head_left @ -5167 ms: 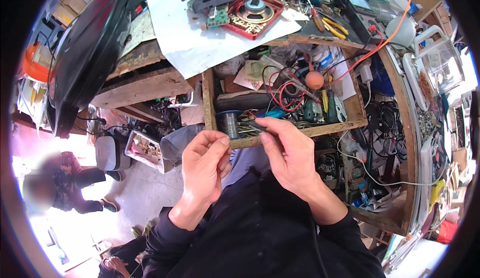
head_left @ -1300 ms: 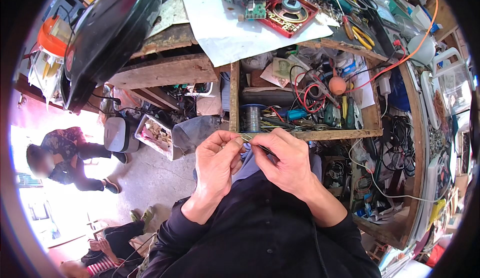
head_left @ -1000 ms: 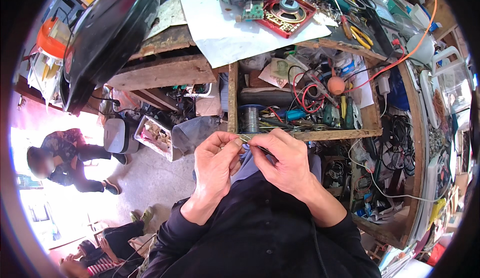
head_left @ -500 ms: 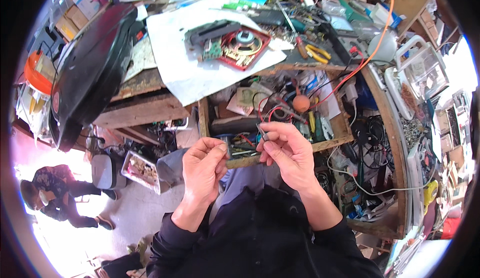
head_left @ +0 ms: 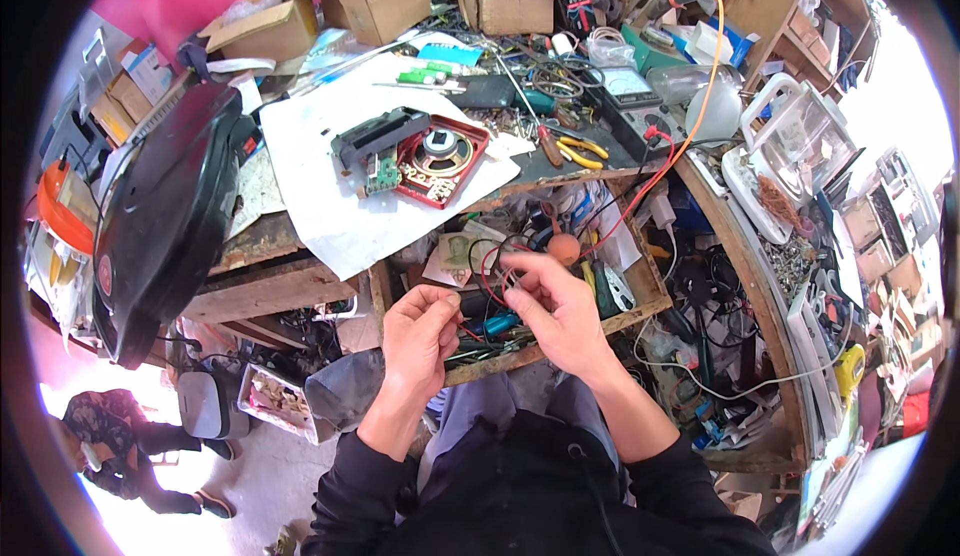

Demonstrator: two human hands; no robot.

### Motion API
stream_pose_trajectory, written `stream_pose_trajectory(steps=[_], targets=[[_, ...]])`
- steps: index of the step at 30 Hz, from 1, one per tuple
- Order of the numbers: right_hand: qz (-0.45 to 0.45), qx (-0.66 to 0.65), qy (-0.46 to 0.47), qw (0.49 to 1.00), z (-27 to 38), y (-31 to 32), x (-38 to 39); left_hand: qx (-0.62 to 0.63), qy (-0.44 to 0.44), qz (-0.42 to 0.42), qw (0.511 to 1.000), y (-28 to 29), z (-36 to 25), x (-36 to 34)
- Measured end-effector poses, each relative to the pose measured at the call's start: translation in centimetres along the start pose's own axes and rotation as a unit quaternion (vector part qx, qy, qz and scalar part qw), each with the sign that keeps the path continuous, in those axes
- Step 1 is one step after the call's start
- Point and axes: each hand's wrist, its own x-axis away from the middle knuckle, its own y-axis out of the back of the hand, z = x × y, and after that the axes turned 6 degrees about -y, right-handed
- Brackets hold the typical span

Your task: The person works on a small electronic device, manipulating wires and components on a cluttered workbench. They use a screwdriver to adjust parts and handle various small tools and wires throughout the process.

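Note:
Both my hands are raised over the open wooden drawer (head_left: 645, 310). My left hand (head_left: 418, 336) is closed, thumb and forefinger pinched together; whatever they hold is too small to name. My right hand (head_left: 560, 316) has its fingers bent around a thin, greyish piece near the fingertips, blurred and of unclear kind. Below them lie red and black wires, a banknote (head_left: 456, 256), an orange rubber bulb (head_left: 563, 248) and a pair of grey-jawed pliers (head_left: 617, 291). On the bench beyond, an opened red radio case with a speaker (head_left: 438, 148) and a green circuit board (head_left: 382, 174) rests on a white sheet (head_left: 320, 211).
A screwdriver (head_left: 550, 146), yellow-handled pliers (head_left: 582, 152) and a multimeter (head_left: 640, 124) lie on the cluttered bench. A large black casing (head_left: 165, 221) stands at the left. Cardboard boxes (head_left: 385, 1) line the back. A person (head_left: 130, 446) is at lower left.
My head view has shifted, so the bench sits lower and further left. Both hands stay over the drawer; my right fingers have turned and the thin piece shows less clearly.

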Motion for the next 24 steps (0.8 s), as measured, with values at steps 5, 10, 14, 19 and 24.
stream_pose_trajectory(steps=[5, 10, 14, 19, 24], targets=[[0.057, -0.119, -0.081, 0.988, -1.2, 0.5, -0.5, 0.022, 0.013, -0.006, 1.0, 0.0, 0.0, 0.2], [0.149, -0.409, -0.2, 0.878, -1.3, 1.6, -1.4, 0.054, 0.041, -0.013, 0.998, 0.4, 0.0, -0.1], [0.094, -0.344, -0.135, 0.924, -2.2, 0.2, -1.1, 0.054, 0.06, -0.012, 0.997, 0.5, -0.3, -0.3], [0.069, -0.276, -0.102, 0.953, -3.2, -0.4, -1.4, 0.056, 0.069, -0.003, 0.996, 0.5, -0.3, -0.4], [0.066, -0.249, -0.1, 0.961, -2.2, -1.1, -1.3, 0.055, 0.067, 0.005, 0.996, 0.6, -0.1, -0.4]])
